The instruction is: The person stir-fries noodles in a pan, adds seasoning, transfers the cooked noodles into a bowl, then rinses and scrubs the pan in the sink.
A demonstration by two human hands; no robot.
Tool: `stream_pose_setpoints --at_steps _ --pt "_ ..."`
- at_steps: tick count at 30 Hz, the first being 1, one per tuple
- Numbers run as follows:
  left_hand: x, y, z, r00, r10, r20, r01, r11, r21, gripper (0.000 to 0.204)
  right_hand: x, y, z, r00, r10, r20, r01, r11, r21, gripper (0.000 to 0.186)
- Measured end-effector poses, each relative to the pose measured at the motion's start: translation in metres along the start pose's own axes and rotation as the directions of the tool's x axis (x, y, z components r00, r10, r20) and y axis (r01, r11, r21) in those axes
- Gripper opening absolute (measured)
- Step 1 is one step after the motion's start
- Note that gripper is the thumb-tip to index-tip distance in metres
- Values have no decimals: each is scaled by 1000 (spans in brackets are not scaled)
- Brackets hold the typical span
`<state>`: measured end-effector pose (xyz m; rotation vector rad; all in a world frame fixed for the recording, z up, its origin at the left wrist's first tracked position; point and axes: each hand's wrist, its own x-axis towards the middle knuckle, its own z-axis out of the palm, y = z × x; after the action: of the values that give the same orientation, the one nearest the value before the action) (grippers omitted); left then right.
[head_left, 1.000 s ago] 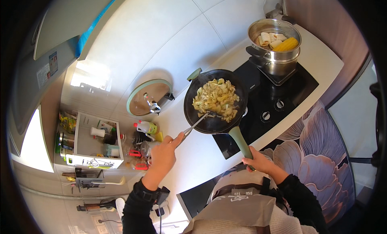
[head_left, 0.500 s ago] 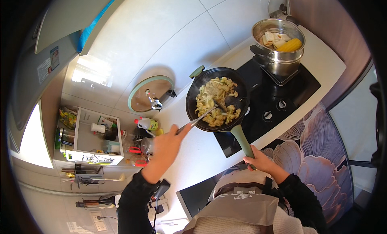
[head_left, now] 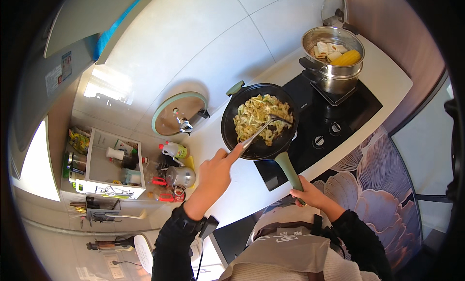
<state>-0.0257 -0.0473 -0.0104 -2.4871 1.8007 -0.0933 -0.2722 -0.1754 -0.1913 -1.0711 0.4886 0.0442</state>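
A black frying pan (head_left: 285,98) sits on the near burner of the hob, its green handle (head_left: 288,169) pointing toward me. My right hand (head_left: 311,195) is wrapped round the handle's end. Chopped pale yellow-green vegetables, probably cauliflower (head_left: 259,111), lie heaped in the pan. My left hand (head_left: 212,177) grips a metal spatula (head_left: 259,131) that reaches over the pan's left side. The spatula's head rests among the pieces toward the pan's right side. The lower part of its handle is hidden in my fist.
Behind the pan, on the black hob (head_left: 310,145), stands a steel steamer pot (head_left: 337,82) holding corn and white rolls. A glass lid (head_left: 177,111) leans on the wall. Bottles (head_left: 172,149), a glass kettle (head_left: 180,177) and a white rack (head_left: 114,169) crowd the left counter.
My left hand has shifted right and a little down. The spatula's head has moved from the pan's middle to its right side, and the vegetables lie more gathered. My right hand stays on the handle.
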Motion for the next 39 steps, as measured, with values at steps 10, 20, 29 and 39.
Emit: stream_pose_setpoints --at_steps 10,20,29,39 --pt "-21 -29 -20 994 63 94 -87 958 273 61 4 8 -1 999 -23 -25 23 1000 -15 46" --pt "-38 -31 13 947 -283 149 267 956 118 67 4 5 0 1000 -31 -3 31 999 -8 45" --pt "-23 -24 34 947 -320 26 321 947 -34 67 2 5 2 1000 -17 -16 16 999 -50 45" --pt "25 -31 84 960 -279 20 279 956 -89 73 4 8 1 1000 -23 -16 23 999 -27 44"
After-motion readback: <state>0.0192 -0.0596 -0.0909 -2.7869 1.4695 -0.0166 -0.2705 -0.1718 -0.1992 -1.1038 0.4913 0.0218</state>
